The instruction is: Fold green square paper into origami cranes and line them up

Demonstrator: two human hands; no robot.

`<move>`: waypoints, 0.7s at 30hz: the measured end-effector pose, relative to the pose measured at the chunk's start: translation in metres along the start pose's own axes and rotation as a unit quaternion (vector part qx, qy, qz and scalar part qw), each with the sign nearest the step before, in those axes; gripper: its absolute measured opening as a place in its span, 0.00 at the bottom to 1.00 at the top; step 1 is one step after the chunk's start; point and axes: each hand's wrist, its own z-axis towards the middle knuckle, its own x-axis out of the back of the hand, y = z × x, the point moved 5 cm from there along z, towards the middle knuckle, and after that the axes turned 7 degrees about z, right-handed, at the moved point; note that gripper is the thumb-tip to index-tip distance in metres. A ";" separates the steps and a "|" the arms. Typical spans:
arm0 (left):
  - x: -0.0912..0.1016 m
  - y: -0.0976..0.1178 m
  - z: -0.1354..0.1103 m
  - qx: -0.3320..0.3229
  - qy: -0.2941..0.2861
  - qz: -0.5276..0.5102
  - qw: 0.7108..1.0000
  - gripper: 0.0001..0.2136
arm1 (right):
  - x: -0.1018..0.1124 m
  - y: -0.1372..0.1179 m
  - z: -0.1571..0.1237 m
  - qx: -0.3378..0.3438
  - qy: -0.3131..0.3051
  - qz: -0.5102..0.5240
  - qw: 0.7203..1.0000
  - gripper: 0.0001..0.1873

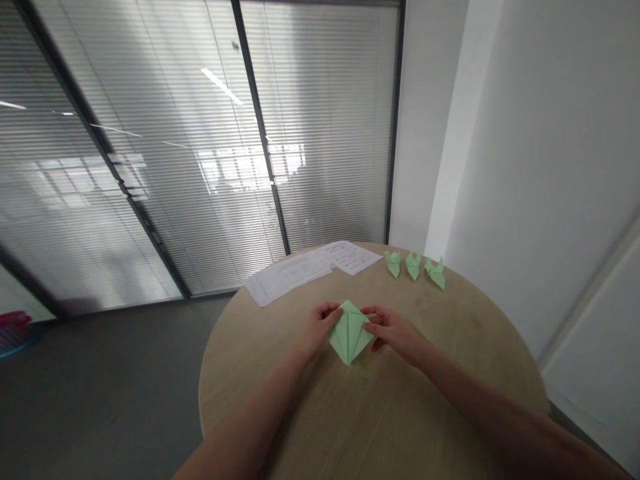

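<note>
A light green sheet of origami paper (349, 337), folded into a kite-like diamond with creases down its middle, is held between my two hands over the table. My left hand (323, 325) pinches its upper left edge, thumb on top. On the other side, my right hand (387, 328) grips the right corner between thumb and fingers. The lower point of the paper faces me. Parts of the fingers behind the paper are hidden.
Three folded green paper figures (413, 266) stand in a row at the round wooden table's (450, 353) far right edge. Printed sheets (295, 272) lie at the back left. Behind are glass panels with blinds (330, 120); a white wall (550, 167) is at right. A red-and-blue basket (15, 332) sits far left.
</note>
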 end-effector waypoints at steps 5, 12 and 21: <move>0.003 -0.004 0.002 -0.013 0.038 0.001 0.999 0.14 | 0.001 0.001 0.003 0.037 0.027 -0.024 0.999 0.22; 0.000 0.005 0.000 -0.041 0.022 0.010 0.999 0.11 | 0.009 0.001 0.006 0.084 0.073 -0.078 0.991 0.15; -0.007 0.009 -0.004 -0.034 -0.034 0.030 0.998 0.16 | 0.013 0.005 0.006 0.106 0.086 -0.141 0.981 0.10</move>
